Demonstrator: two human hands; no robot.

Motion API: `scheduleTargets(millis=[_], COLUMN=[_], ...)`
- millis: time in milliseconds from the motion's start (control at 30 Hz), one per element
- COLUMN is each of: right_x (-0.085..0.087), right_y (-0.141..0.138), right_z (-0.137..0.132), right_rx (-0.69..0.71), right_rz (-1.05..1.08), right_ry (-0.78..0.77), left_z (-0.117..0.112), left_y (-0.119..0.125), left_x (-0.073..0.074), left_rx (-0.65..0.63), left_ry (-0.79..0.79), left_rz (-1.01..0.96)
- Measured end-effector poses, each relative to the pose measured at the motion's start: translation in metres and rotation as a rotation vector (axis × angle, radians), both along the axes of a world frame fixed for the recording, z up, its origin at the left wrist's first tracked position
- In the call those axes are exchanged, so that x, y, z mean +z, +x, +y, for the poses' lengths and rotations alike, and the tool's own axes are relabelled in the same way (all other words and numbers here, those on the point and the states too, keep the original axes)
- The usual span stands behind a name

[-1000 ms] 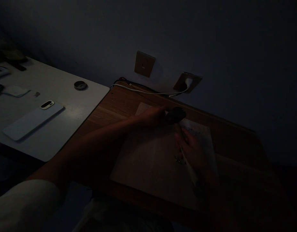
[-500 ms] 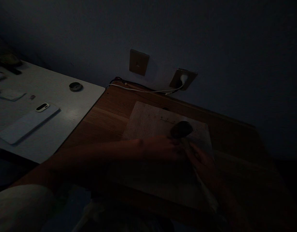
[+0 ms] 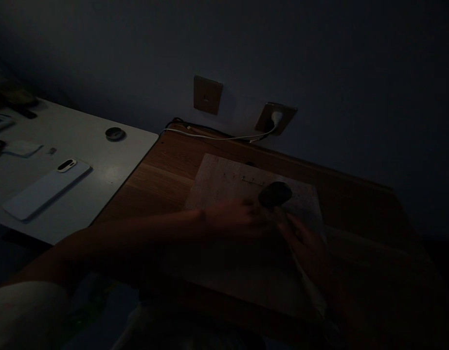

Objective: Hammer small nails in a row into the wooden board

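In dim light, my right hand (image 3: pixel 310 248) is wrapped round the pale handle of a mallet (image 3: pixel 275 194). The mallet's dark, rounded head hangs over the right part of a flat pale board (image 3: pixel 219 180). To the left of the head, my left hand (image 3: pixel 239 218) is over the board with its fingers curled in. Whatever those fingers hold, if anything, is lost in the dark. A row of small nails (image 3: pixel 251 181) runs along the board's far side, behind my left hand.
The board rests on a brown wooden table (image 3: pixel 154 180) against the wall. A white table (image 3: pixel 103 170) adjoins it on the left, bearing a white phone (image 3: pixel 45 192) and a small round lid (image 3: pixel 115 134). A white cable (image 3: pixel 217 138) runs to a wall socket (image 3: pixel 264 119).
My left hand has drawn back a little to the left, away from the mallet head. My right hand and the mallet have hardly moved. The view has shifted slightly.
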State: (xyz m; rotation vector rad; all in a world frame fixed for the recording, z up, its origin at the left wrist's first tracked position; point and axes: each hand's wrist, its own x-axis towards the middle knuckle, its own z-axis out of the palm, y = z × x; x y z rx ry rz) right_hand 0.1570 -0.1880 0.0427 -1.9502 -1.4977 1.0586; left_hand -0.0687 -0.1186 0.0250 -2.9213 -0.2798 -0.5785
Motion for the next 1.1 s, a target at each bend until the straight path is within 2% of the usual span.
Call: scheduleTargets(millis=[100,200,300,433,700,833,967,1100], right_x=[0.0,-0.001,-0.001,0.003,0.014,0.015,0.016,0.018], right_y=[-0.001,-0.002,-0.005,-0.01,-0.018,-0.024,-0.031,-0.037], right_z=[0.001,0.004,0.007,0.01,0.02,0.021,0.022,0.029], right_rx=[-0.081,-0.073,-0.067,-0.049,-0.019,-0.003,-0.007,0.01], right_rz=[0.065,0.104,0.116,0.136,0.127,0.156,0.161,0.15], right_ry=[-0.082,-0.099,-0.073,-0.084,-0.046,-0.039,-0.043,-0.024], left_z=[0.032,0.066,0.086,0.091,0.086,0.086,0.088,0.091], left_y=[-0.026,-0.044,-0.051,-0.05,-0.045,-0.045,-0.045,-0.042], left_x=[-0.001,-0.01,-0.021,-0.028,-0.028,-0.028,-0.029,-0.032], left_rx=[0.202,0.419,0.485,0.465,0.465,0.477,0.436,0.424], left_ry=[-0.186,-0.463,-0.64,-0.633,-0.561,-0.583,-0.631,-0.618], left_rz=[-0.047,-0.255,-0.366,-0.407,-0.374,-0.354,-0.343,-0.382])
